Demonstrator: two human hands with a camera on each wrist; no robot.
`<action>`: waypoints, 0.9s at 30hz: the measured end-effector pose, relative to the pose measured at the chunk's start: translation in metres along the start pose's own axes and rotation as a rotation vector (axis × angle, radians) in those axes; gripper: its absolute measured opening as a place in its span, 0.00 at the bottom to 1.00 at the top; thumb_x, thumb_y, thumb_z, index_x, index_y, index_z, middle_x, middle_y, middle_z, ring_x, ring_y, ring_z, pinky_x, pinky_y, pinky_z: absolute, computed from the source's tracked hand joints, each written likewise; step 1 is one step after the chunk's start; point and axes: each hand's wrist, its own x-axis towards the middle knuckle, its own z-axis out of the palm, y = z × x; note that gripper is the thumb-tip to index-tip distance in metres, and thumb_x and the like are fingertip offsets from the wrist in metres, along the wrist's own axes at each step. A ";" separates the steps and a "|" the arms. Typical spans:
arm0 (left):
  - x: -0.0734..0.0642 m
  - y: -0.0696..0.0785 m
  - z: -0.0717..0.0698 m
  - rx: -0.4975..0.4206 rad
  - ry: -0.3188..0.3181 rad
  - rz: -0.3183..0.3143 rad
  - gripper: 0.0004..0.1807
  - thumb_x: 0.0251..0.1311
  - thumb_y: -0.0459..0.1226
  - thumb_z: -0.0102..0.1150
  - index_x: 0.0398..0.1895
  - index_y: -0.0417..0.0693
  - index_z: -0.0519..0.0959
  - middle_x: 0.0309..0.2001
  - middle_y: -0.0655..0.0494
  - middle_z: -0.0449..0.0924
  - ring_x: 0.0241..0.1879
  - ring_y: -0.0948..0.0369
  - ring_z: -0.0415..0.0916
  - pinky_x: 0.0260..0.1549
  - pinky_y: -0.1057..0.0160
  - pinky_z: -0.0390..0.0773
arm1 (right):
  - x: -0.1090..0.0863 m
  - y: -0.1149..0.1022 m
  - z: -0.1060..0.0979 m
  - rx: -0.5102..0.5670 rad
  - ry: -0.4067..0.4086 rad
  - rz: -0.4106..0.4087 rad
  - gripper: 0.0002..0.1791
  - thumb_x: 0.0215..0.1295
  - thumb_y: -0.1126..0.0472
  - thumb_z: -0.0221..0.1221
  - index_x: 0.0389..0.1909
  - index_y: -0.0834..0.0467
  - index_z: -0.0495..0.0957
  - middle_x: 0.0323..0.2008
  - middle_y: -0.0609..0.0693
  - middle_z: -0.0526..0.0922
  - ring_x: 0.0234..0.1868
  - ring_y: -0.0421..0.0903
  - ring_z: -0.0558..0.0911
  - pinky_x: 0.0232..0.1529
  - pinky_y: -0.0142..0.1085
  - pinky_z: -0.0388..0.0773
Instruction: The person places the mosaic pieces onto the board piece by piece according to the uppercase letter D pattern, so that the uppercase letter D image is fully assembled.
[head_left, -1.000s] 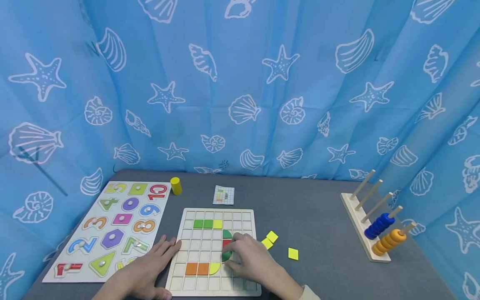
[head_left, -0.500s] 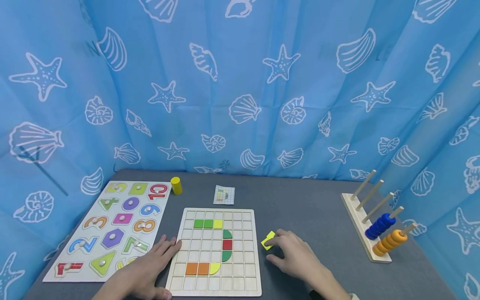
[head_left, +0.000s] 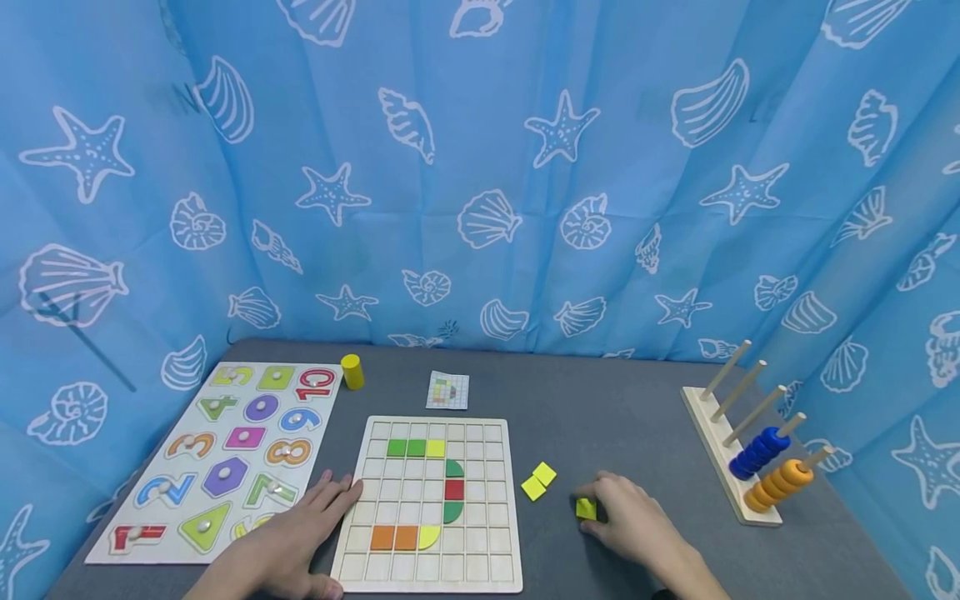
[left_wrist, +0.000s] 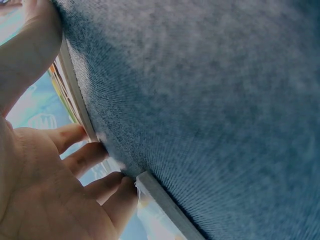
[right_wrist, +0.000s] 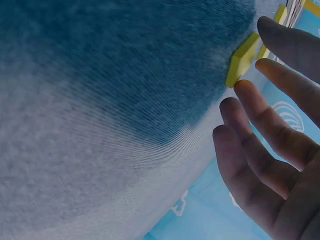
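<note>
My right hand (head_left: 633, 521) is over the grey table to the right of the wooden grid board (head_left: 477, 533), fingertips at a single yellow square tile (head_left: 586, 511). In the right wrist view, its fingers are spread around the yellow tile (right_wrist: 242, 61), with thumb and index finger apart. My left hand (head_left: 292, 537) rests along the board's left edge, fingers extended and thumb at the lower corner. On the board lie green squares (head_left: 407, 448), a yellow square (head_left: 436, 448), green rounded pieces (head_left: 453, 512), a red square (head_left: 454, 490), orange squares (head_left: 393, 537) and a yellow rounded piece (head_left: 430, 537).
Two yellow square tiles (head_left: 538, 481) lie just right of the board. Behind it are a small pattern card (head_left: 447, 390) and a yellow cylinder (head_left: 352, 372). A number-and-shape puzzle (head_left: 213, 467) lies left; a peg stand with blue and orange beads (head_left: 772, 467) stands right.
My right hand has left the green rounded piece on the board, passed over the pair of yellow tiles and come right to the lone yellow tile. My left hand has stayed put.
</note>
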 end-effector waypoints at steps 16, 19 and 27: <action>-0.001 -0.002 0.000 0.006 0.009 0.039 0.65 0.44 0.64 0.75 0.80 0.42 0.55 0.79 0.36 0.55 0.78 0.28 0.47 0.61 0.27 0.68 | -0.002 0.004 0.005 0.035 0.031 0.023 0.15 0.48 0.67 0.77 0.37 0.50 0.89 0.36 0.45 0.85 0.39 0.44 0.83 0.39 0.48 0.82; -0.002 -0.002 0.000 0.007 0.012 0.047 0.65 0.44 0.64 0.74 0.80 0.41 0.55 0.79 0.35 0.55 0.78 0.28 0.47 0.61 0.27 0.69 | -0.002 0.004 0.005 0.044 0.042 0.019 0.14 0.48 0.67 0.77 0.36 0.51 0.89 0.36 0.46 0.85 0.39 0.44 0.82 0.39 0.47 0.82; 0.000 -0.001 -0.001 0.002 0.001 0.025 0.65 0.43 0.62 0.76 0.80 0.43 0.55 0.79 0.36 0.55 0.78 0.28 0.46 0.62 0.26 0.67 | -0.002 0.001 0.005 0.067 0.087 0.014 0.12 0.47 0.65 0.77 0.34 0.52 0.89 0.31 0.46 0.84 0.33 0.41 0.79 0.32 0.42 0.78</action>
